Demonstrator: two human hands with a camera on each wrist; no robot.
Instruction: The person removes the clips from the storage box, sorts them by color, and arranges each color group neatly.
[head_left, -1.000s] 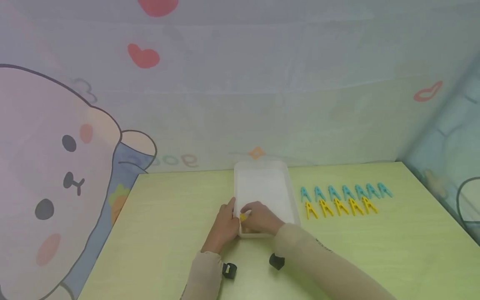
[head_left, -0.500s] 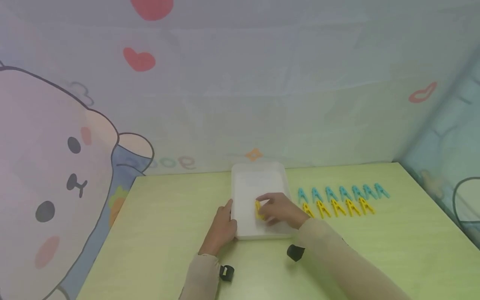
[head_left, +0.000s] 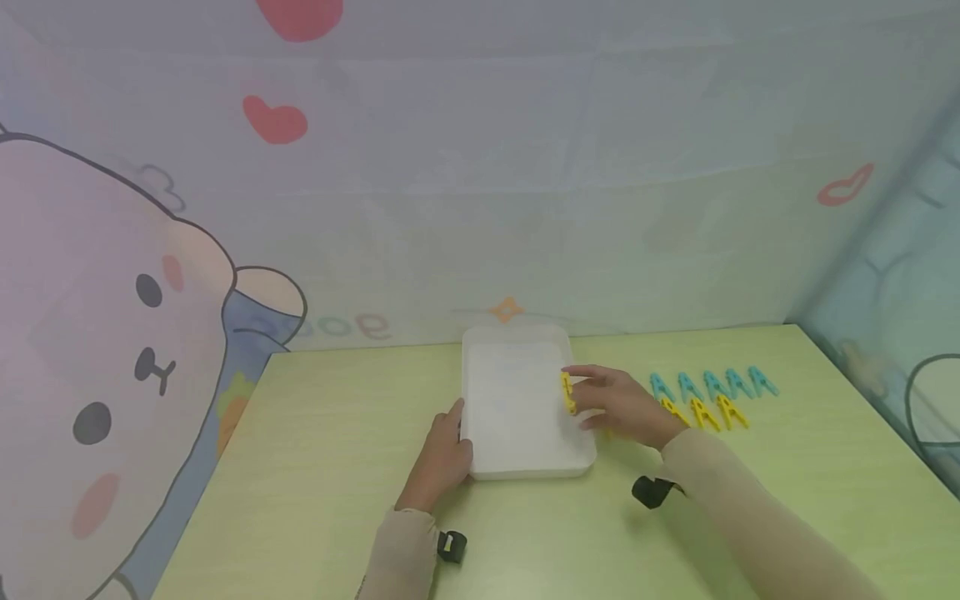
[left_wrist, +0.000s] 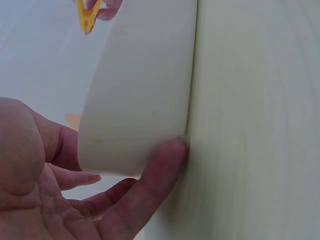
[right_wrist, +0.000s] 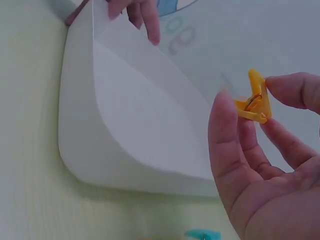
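A yellow clothespin (head_left: 567, 393) is pinched between the thumb and fingers of my right hand (head_left: 622, 406), over the right edge of a white tray (head_left: 517, 400). In the right wrist view this clothespin (right_wrist: 264, 100) shows its metal spring, with the tray (right_wrist: 145, 115) beyond it. My left hand (head_left: 441, 460) grips the tray's left side near the front corner. The left wrist view has the thumb (left_wrist: 162, 167) against the outer wall, the other fingers at the rim. Under and behind my right hand, part of the clothespin rows is hidden.
Right of the tray, blue clothespins (head_left: 715, 385) lie in a row on the pale yellow-green table (head_left: 337, 417), with yellow clothespins (head_left: 703, 414) in a row before them. A printed cloth (head_left: 450, 183) hangs along the table's back edge.
My right hand has moved right with the yellow clothespin, from the tray's left wall to its right edge, covering some clothespins. My left hand keeps its grip on the tray.
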